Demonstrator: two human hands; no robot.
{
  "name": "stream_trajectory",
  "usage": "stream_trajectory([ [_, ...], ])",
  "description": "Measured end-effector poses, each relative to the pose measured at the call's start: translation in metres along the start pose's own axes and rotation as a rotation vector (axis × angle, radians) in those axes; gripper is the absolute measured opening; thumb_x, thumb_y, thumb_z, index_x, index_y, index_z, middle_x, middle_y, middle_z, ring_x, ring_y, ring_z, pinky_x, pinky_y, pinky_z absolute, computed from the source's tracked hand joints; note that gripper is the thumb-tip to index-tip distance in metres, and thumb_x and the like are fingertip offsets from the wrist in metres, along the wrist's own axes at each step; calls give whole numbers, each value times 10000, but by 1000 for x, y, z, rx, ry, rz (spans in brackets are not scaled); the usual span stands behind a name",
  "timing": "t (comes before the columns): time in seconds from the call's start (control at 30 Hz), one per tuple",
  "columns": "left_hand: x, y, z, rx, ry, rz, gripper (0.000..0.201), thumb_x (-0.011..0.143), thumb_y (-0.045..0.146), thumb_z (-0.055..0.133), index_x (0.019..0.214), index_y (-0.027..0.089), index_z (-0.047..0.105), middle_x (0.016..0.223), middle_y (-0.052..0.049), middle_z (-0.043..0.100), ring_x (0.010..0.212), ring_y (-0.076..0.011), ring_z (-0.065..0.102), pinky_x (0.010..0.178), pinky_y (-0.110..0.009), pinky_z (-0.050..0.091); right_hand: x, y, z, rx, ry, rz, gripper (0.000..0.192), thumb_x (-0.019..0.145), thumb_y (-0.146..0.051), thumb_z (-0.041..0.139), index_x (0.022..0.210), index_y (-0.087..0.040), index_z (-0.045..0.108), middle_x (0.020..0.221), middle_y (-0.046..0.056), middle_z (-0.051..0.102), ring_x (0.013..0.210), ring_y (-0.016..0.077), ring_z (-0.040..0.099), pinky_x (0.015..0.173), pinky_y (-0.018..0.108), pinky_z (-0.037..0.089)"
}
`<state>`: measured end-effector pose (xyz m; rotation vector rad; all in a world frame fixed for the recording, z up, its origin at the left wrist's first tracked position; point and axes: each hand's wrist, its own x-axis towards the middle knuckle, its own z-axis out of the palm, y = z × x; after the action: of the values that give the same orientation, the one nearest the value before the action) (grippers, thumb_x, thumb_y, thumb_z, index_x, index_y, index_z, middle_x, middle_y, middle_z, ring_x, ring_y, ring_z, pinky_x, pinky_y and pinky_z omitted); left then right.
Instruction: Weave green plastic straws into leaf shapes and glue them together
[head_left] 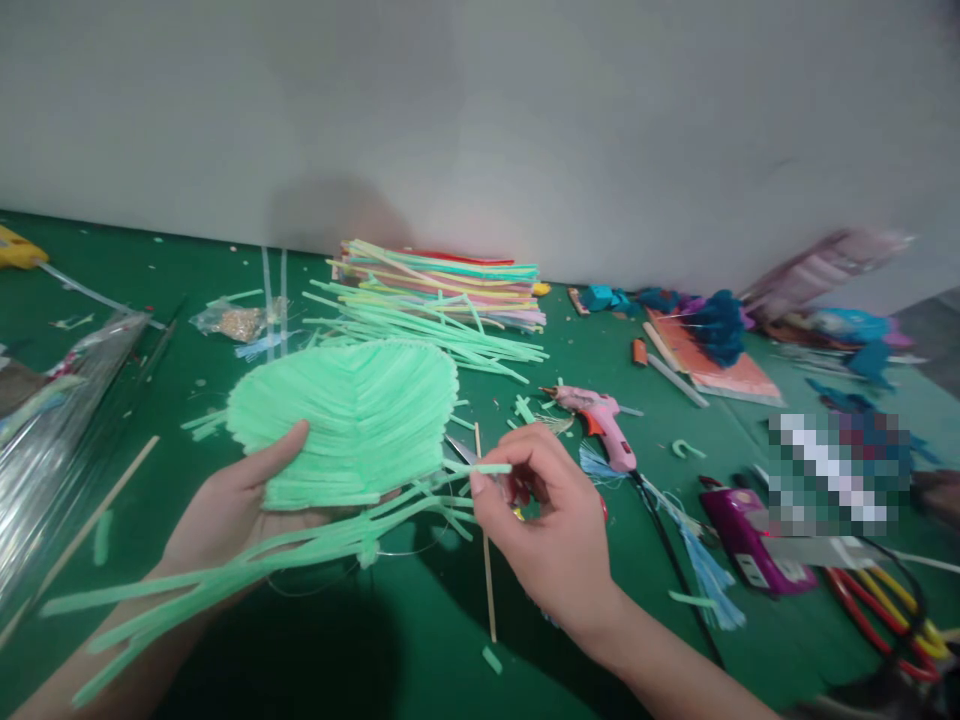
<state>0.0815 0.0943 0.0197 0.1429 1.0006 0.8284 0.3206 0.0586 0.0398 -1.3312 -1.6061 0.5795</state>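
The left hand (240, 495) is closed under and around the mint-green pipe-cleaner leaf (349, 420), thumb on top near its lower left edge, holding it just above the green counter (420, 600). The right hand (551, 520) is closed too, pinching the end of one loose green strand (480, 468) at the leaf's lower right edge; something red and metallic shows in the palm, possibly scissors, but I cannot tell. To do this well, it seems best to keep the leaf flat and steady with the left thumb, draw the strand taut, and work close to the edge so the outline stays even. The leaf's long axis runs lower left to upper right: its rounded tip points up and right, toward the straw pile (442, 275), while the stem tails (202, 590) trail down left. A thin wooden stick (487, 560) lies beneath the right hand.
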Motion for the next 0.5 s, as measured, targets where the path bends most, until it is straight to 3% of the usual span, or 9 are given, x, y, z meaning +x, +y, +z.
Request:
stream_trajectory([
  [0.1,-3,1,5,93,145,-19,572,806,364,675,1325,143,574,1116,-135,730,976,-415,674,857,-575,544,-3,-1,4,-122,37,-210,81,805,-97,620,803,-178,611,797,12,537,667,106,514,594,246,431],
  [0.23,0,1,1,90,6,-68,623,798,376,692,1366,170,541,1127,-114,729,1029,-388,661,896,-540,540,-9,5,15,-372,34,-546,118,807,-66,638,870,-165,642,792,39,602,710,144,554,610,284,439],
  [0.33,1,0,0,95,12,-31,635,836,397,646,1396,137,500,1119,-121,732,992,-373,683,893,-533,546,-10,6,19,-455,-63,-671,156,822,-78,649,953,-163,653,822,45,659,722,160,574,624,308,449],
  [0.4,-2,0,1,127,93,5,648,830,370,657,1398,107,488,1077,-128,746,941,-373,701,866,-529,561,-6,4,16,-342,-66,-570,226,841,-142,664,1064,-174,640,935,64,679,823,181,612,708,331,494],
  [0.5,-7,2,5,142,135,52,656,827,365,652,1406,113,476,1104,-133,736,977,-396,683,857,-558,558,7,1,1,83,-26,-127,334,890,-340,635,1198,-222,582,1097,84,660,963,192,639,799,345,540],
])
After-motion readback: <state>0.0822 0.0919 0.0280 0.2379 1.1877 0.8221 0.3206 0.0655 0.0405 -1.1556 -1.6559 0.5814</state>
